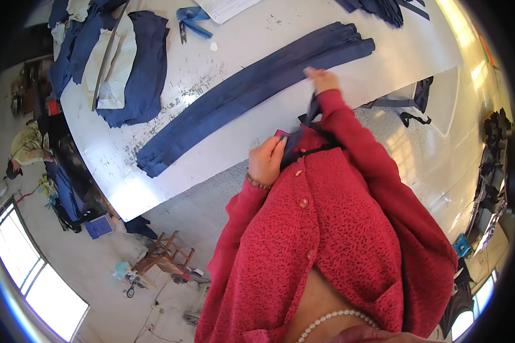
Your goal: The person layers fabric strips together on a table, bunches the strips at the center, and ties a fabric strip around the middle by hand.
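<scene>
My left hand (264, 162) is closed in front of the red patterned jacket, pinching a dark navy fabric strip (292, 144) between thumb and fingers. Farther up and to the right, my right hand (324, 80) is slightly blurred, its fingers curled together. The dark strip runs up to the underside of this hand and seems gripped there; its end is hidden. Just beyond my right hand, a long stack of navy fabric strips (252, 86) lies slantwise across the white table (212, 154).
Navy cut panels (145, 68) and pale pattern pieces (117, 63) lie at the table's far left. More navy fabric (377, 10) and white paper (226, 7) sit along the far side. A wooden stool (165, 256) stands on the floor; another person (31, 146) is at left.
</scene>
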A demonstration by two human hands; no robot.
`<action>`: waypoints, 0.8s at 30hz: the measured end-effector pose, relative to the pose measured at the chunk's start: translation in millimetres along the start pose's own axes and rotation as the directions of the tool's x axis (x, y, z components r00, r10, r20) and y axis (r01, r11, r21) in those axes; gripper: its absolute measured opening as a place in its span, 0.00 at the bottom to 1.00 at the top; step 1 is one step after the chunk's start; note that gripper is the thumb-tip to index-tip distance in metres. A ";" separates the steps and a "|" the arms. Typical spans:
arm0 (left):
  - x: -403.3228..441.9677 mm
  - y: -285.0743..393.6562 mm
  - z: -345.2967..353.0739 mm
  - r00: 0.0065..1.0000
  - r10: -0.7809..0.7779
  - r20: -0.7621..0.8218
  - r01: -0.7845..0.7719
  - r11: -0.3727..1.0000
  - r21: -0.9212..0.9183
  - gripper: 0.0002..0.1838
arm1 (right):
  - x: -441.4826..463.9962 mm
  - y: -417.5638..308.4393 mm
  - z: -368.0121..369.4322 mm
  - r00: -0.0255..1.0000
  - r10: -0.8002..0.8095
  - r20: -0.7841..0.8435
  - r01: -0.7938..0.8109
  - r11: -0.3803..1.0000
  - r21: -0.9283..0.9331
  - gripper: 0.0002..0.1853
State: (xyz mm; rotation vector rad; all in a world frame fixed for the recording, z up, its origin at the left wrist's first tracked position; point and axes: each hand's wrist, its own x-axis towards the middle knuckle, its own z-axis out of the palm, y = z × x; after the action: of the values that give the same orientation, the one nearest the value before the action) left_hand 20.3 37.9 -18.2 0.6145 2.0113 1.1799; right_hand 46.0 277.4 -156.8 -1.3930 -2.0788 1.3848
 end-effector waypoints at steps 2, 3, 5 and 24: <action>-23.6 -8.7 -13.8 0.977 0.011 -0.213 -0.002 0.999 0.044 0.09 | 72.8 45.9 -74.8 0.940 0.268 -0.212 -0.280 0.960 -0.027 0.25; -22.7 -14.1 -22.3 0.979 0.013 -0.203 -0.003 0.999 0.051 0.09 | 91.8 60.2 -108.5 0.942 0.252 -0.222 -0.248 0.968 0.047 0.24; -17.6 -21.5 -36.2 0.885 -0.098 -0.454 0.065 0.994 -0.086 0.09 | 77.9 13.3 -121.3 0.992 0.117 -0.055 -0.118 0.993 -0.024 0.22; 13.6 -80.5 -31.9 0.963 -0.178 0.203 0.210 0.966 -0.153 0.14 | 11.9 -47.9 -56.5 0.848 -0.048 0.528 -0.187 0.905 0.383 0.11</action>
State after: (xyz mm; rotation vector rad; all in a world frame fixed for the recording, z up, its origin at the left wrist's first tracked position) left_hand -16.6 -7.7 -83.4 0.4134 1.7451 1.1199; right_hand 50.8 315.0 -92.1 -0.9838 -1.8337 2.2972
